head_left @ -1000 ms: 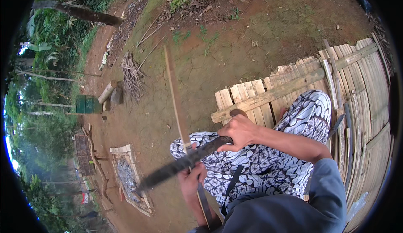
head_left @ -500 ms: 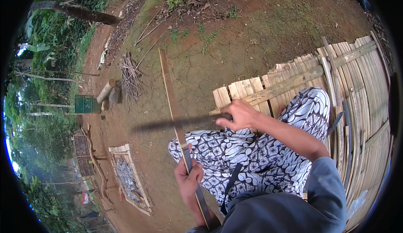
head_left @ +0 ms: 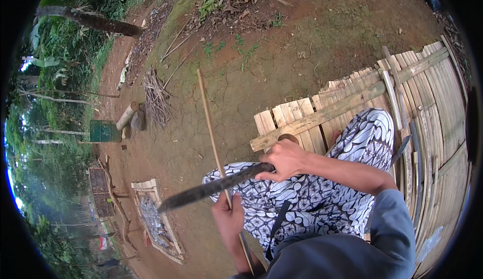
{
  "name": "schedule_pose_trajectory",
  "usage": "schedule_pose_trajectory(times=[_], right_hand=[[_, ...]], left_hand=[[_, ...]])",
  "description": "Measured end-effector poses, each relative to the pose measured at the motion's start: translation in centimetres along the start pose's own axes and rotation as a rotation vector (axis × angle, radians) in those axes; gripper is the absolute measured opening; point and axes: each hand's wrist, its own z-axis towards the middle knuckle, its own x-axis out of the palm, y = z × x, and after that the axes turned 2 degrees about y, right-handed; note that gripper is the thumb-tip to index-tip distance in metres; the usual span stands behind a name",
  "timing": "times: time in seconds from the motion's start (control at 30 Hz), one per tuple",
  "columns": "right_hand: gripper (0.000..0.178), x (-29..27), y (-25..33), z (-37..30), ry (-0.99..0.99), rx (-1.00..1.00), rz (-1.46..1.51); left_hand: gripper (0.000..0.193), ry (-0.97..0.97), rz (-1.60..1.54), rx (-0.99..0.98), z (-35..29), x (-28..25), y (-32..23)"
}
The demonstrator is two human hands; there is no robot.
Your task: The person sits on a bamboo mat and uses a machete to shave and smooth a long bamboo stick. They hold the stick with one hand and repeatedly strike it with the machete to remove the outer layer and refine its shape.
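My right hand [head_left: 285, 161] is closed round the handle of a machete [head_left: 201, 190], the handle's round brown end showing above my fist. Its dark blade slants down to the left and crosses a long bamboo strip [head_left: 208, 113] just above my left hand; whether the edge bites into it I cannot tell. Gripped in my left hand [head_left: 229, 217], the strip runs from beside my body out over the bare ground, its narrow side showing. My crossed legs in patterned trousers [head_left: 297, 198] lie under both arms.
A slatted bamboo platform [head_left: 347, 95] extends to the right, with loose strips and another dark blade [head_left: 401, 148] on it. On the ground at left are a stick bundle [head_left: 157, 95], a green metal container [head_left: 104, 130] and a framed bed of grey pieces [head_left: 153, 218].
The machete has come down along the strip towards my left hand, its tip lower. The strip has turned from its broad face to its narrow side.
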Motion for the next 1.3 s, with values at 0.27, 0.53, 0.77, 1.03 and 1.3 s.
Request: schedule_pose_trajectory(times=[0.27,0.53,0.77,1.03,1.3], right_hand=[[0.058,0.0,-4.2,0.7,-0.118,0.296,0.103],[0.057,-0.6,-2.6,0.7,-0.121,0.135,0.063],[0.053,-0.1,-1.0,0.1,-0.010,-0.038,0.008],[0.055,0.4,-2.6,0.3,-0.125,0.052,0.053],[0.062,-0.4,-2.2,0.2,-0.160,-0.202,-0.019]], left_hand=[[0.033,0.035,-0.106,-0.110,-0.4,-0.3,-0.2],[0.037,0.182,-1.111,-0.276,0.6,-0.7,0.2],[0.020,0.139,-0.732,-0.367,0.3,0.8,-1.0],[0.015,0.130,-0.297,-0.235,0.0,1.1,-3.3],[0.015,0.137,-0.301,-0.241,-1.3,1.4,-3.4]])
